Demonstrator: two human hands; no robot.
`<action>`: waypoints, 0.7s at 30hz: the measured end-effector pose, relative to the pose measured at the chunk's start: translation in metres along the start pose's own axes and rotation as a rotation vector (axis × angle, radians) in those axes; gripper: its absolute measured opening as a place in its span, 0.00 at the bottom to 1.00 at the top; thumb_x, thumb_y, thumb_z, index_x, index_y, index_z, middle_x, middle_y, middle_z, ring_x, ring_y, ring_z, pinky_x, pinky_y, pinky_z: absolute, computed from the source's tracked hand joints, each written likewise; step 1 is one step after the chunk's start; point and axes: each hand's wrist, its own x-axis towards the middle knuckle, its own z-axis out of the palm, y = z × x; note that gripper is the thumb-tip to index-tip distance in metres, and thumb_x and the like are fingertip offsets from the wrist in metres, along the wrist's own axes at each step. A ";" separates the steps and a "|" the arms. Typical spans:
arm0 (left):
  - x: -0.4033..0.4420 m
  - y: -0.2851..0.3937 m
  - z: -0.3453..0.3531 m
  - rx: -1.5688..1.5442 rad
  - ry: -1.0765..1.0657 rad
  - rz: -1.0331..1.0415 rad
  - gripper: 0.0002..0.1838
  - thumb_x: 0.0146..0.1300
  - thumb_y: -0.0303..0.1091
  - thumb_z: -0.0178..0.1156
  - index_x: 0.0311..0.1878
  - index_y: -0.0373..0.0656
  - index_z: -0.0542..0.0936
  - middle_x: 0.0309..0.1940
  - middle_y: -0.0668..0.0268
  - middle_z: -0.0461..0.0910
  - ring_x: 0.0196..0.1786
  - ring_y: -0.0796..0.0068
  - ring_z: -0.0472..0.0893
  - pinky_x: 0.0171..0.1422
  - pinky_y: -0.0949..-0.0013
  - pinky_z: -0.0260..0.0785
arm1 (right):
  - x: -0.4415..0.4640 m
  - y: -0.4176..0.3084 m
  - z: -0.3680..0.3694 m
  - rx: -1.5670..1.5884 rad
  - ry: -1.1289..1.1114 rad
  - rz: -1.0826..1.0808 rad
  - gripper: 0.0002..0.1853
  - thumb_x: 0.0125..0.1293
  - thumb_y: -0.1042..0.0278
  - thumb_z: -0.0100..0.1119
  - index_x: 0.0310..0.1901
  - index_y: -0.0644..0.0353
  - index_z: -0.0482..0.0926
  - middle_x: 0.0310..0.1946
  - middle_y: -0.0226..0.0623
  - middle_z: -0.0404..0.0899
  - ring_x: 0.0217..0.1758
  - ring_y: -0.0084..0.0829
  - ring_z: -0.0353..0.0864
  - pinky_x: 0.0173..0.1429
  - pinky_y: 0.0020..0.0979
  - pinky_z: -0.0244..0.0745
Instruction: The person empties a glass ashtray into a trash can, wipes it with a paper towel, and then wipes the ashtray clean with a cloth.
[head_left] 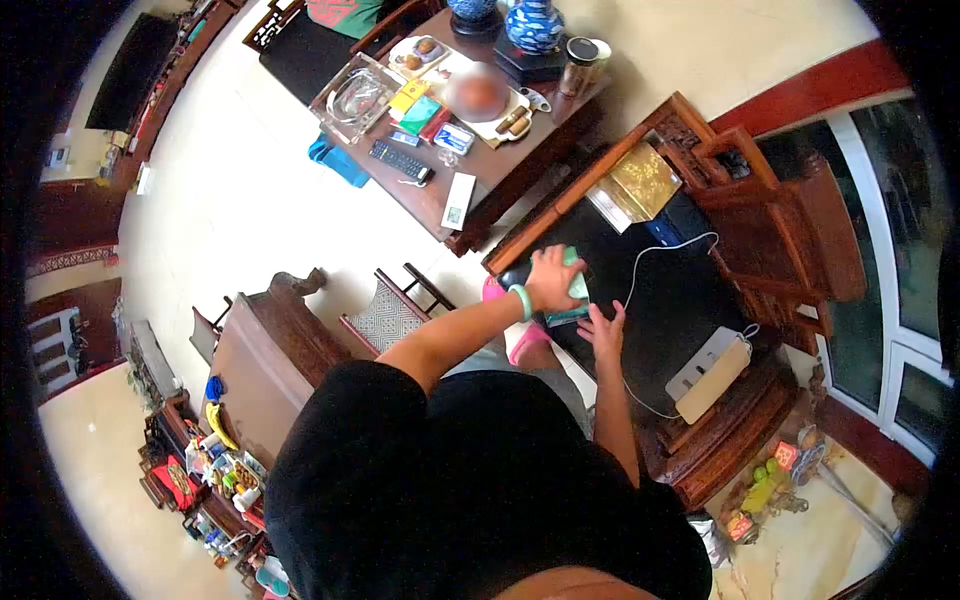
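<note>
My left hand point(552, 281), with a pale green bangle on its wrist, is closed over a light green and teal soft packet point(578, 287) above the black seat. Its fingers cover much of the packet, so I cannot tell what is in it. Just to the right is my right hand point(604, 332), fingers apart, close to the packet's lower edge. Whether it touches the packet is unclear. A dark rounded object point(516, 277) shows partly behind my left hand.
On the black seat point(640, 290) of the carved wooden bench lie a gold box point(645, 182), a white cable point(634, 275) and a grey-and-tan box point(710, 372). Beyond stands a wooden table point(490, 165) with a remote point(401, 162). A patterned stool point(387, 316) is at left.
</note>
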 end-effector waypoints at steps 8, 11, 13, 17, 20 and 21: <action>0.054 0.010 -0.004 0.195 -0.046 0.575 0.54 0.31 0.48 0.73 0.67 0.60 0.58 0.52 0.51 0.69 0.59 0.52 0.66 0.63 0.46 0.51 | 0.064 0.030 -0.019 0.223 -0.315 0.190 0.18 0.62 0.79 0.50 0.53 0.71 0.64 0.48 0.44 0.70 0.50 0.36 0.74 0.58 0.42 0.74; 0.083 0.008 0.014 0.272 0.026 0.636 0.50 0.40 0.43 0.69 0.69 0.61 0.55 0.54 0.49 0.69 0.59 0.52 0.68 0.64 0.41 0.52 | 0.083 0.020 -0.021 0.341 -0.360 0.147 0.18 0.61 0.81 0.50 0.53 0.71 0.64 0.46 0.43 0.71 0.49 0.37 0.75 0.60 0.43 0.73; 0.097 0.009 0.032 0.317 -0.049 0.540 0.49 0.43 0.41 0.67 0.70 0.61 0.53 0.61 0.47 0.63 0.65 0.52 0.63 0.67 0.40 0.48 | 0.131 0.048 -0.034 0.246 -0.364 0.154 0.23 0.58 0.79 0.53 0.56 0.70 0.60 0.50 0.49 0.70 0.55 0.43 0.72 0.59 0.44 0.74; 0.096 0.019 0.021 0.235 -0.051 0.412 0.45 0.44 0.37 0.66 0.68 0.54 0.57 0.67 0.46 0.52 0.69 0.53 0.56 0.69 0.39 0.43 | 0.220 0.116 -0.066 -0.077 -0.413 -0.131 0.21 0.63 0.69 0.55 0.56 0.65 0.67 0.52 0.37 0.72 0.52 0.35 0.73 0.54 0.37 0.72; 0.078 0.006 0.050 -0.035 0.128 0.307 0.33 0.46 0.30 0.62 0.61 0.48 0.67 0.61 0.47 0.60 0.65 0.50 0.61 0.68 0.47 0.51 | 0.238 0.087 -0.038 -0.051 -0.218 0.107 0.19 0.64 0.65 0.54 0.54 0.64 0.70 0.52 0.37 0.73 0.53 0.32 0.73 0.53 0.35 0.72; 0.064 0.003 0.043 -0.105 0.123 0.260 0.30 0.47 0.28 0.60 0.58 0.46 0.69 0.59 0.48 0.63 0.63 0.49 0.63 0.67 0.50 0.54 | 0.254 0.088 -0.039 0.032 -0.199 0.228 0.19 0.64 0.65 0.54 0.53 0.64 0.70 0.52 0.36 0.72 0.50 0.32 0.74 0.52 0.34 0.73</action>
